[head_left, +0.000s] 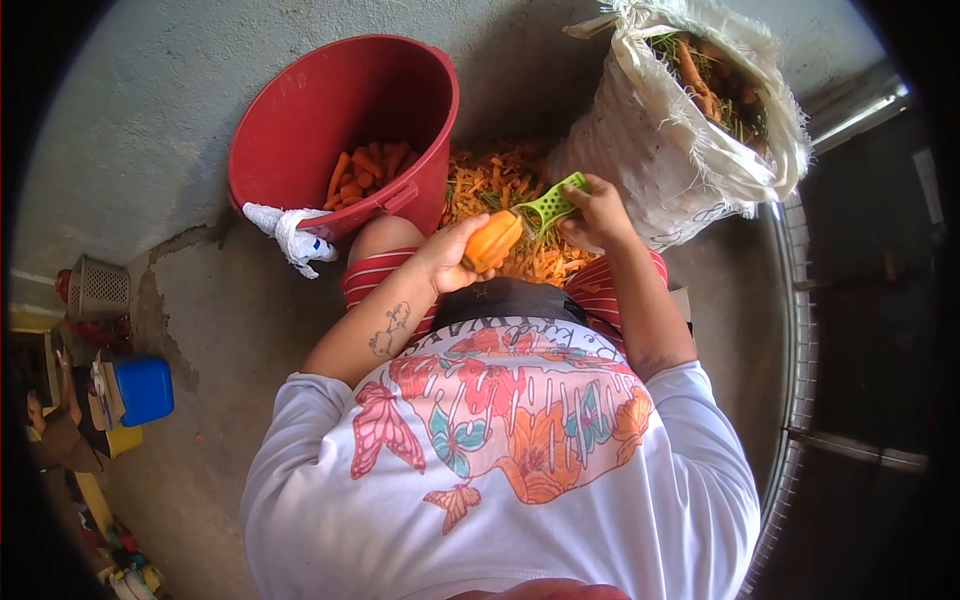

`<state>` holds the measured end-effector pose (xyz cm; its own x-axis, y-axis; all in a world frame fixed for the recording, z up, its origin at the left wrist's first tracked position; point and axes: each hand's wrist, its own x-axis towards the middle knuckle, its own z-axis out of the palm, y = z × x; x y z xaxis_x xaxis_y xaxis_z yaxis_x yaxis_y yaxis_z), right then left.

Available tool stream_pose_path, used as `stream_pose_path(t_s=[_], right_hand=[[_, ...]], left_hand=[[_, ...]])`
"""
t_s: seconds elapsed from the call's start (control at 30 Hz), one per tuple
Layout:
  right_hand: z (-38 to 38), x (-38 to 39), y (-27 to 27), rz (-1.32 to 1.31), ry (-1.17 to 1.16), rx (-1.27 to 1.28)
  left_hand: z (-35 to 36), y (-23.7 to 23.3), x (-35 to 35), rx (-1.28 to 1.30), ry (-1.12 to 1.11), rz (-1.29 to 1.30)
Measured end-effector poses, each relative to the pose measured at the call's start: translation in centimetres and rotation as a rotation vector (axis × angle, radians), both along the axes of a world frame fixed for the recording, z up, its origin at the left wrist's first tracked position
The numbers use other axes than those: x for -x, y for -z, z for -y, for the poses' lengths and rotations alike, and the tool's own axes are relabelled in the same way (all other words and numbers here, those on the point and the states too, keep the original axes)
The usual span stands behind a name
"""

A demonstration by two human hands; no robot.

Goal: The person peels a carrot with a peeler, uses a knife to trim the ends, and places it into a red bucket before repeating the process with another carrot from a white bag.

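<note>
My left hand (pixel 452 257) is closed around a thick orange carrot (pixel 493 243), whose surface shows long flat facets. In my right hand (pixel 602 214) is a bright green peeler (pixel 556 203) with holes along its body. The peeler's tip comes right up beside the upper end of the carrot. Below both hands, between my knees, lies a heap of orange peelings (pixel 545 262) mixed with green bits.
A red tub (pixel 290 105) with peeled carrots (pixel 368 172) inside stands ahead on the left, a white cloth (pixel 290 236) tied at its rim. Ahead on the right is a white woven sack (pixel 640 150) of unpeeled carrots (pixel 698 82). A blue container (pixel 145 390) sits far left.
</note>
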<state>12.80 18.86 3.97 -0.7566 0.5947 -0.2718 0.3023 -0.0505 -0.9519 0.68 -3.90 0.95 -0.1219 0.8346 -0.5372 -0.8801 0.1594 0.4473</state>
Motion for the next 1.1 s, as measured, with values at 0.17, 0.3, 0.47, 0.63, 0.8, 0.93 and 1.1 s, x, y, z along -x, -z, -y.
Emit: stream_pose_path(t_s=[0.17, 0.3, 0.47, 0.63, 0.8, 0.93, 1.1], right_hand=[[-1.9, -1.1, -0.2, -0.117, 0.285, 0.074], [0.5, -1.3, -3.1, -0.246, 0.192, 0.163], [3.1, -1.8, -3.3, -0.364, 0.018, 0.193], [5.8, -1.6, -3.5, -0.191, -0.138, -0.058], [6.8, -1.5, -3.8, -0.122, -0.209, -0.084], [6.5, -1.5, -3.6, -0.106, -0.223, -0.124], [7.3, -1.0, -4.0, -0.147, -0.214, -0.126]], left_hand=[[0.4, -0.2, 1.4, -0.143, 0.017, 0.110], [0.2, 0.0, 1.4, -0.231, 0.026, 0.142], [-0.1, 0.0, 0.6, -0.164, -0.019, 0.145], [-0.6, 0.9, -0.1, 0.037, -0.070, 0.073], [-0.4, 1.6, 0.0, 0.100, -0.108, 0.222], [-0.3, 1.2, -0.1, 0.077, -0.116, 0.187], [-0.6, 0.5, -1.1, 0.042, -0.137, 0.042]])
